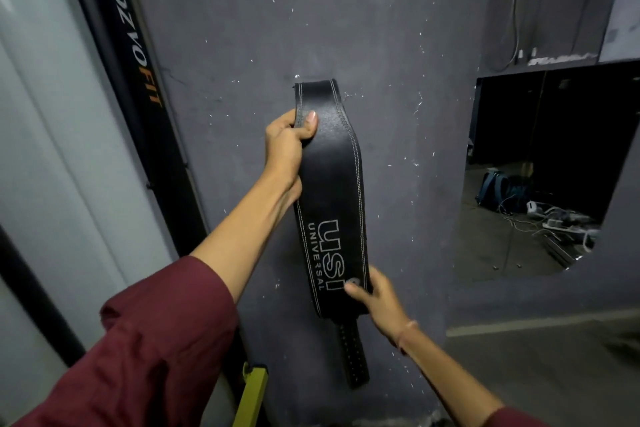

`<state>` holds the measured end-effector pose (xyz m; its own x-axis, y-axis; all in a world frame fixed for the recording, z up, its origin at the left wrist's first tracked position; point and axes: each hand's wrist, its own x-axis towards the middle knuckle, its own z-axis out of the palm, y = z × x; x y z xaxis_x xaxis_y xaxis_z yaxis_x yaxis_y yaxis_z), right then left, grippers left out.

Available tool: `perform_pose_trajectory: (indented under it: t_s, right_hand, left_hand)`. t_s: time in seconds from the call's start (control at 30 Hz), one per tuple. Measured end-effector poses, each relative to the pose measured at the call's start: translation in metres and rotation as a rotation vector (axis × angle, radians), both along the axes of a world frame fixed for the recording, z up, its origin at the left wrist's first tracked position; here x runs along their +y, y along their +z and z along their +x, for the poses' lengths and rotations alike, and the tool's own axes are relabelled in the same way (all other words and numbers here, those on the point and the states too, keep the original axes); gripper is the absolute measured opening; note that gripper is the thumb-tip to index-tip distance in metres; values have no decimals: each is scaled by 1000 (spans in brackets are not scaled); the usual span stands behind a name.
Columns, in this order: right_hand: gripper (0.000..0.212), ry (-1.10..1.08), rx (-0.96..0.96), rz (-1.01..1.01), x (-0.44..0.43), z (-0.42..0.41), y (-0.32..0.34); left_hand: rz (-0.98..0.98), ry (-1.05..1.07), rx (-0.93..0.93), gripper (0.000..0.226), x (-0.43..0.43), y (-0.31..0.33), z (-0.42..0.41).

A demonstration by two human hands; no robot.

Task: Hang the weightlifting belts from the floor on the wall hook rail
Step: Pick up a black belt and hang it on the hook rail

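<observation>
A black leather weightlifting belt (332,191) with white stitching and "USI UNIVERSAL" lettering hangs lengthwise against the dark grey wall (242,28). Its top end folds over at about chest height. My left hand (287,146) grips the belt's left edge near the top, thumb on the front face. My right hand (377,298) pinches the belt's lower right edge beside the lettering. The narrow perforated strap end (353,354) dangles below. The hook rail is not visible; whatever holds the top is hidden behind the belt.
A black upright post with "PROZVOFIT" lettering (135,55) leans along the left, beside a pale panel (41,114). A yellow-green metal bar (252,395) stands at the bottom. A mirror (540,177) on the right reflects a bag and cables on a floor.
</observation>
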<state>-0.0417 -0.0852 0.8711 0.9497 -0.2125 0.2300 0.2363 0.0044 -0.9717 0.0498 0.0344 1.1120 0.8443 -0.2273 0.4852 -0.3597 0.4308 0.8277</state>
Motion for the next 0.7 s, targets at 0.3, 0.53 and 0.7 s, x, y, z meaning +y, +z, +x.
perform_pose_trajectory:
  t_s: [0.3,0.53,0.7]
  right_hand:
    - [43,-143,-299,-54,15,19,113]
    - [24,-297,-462,86,15,41,177]
    - [16,-339,-450,189,3,55,202]
  left_hand:
    - [53,-58,1,25,-4,7,7]
    - [310,303,-159,67,-3,-64,4]
    - [275,213,-6,31,-1,-197,-36]
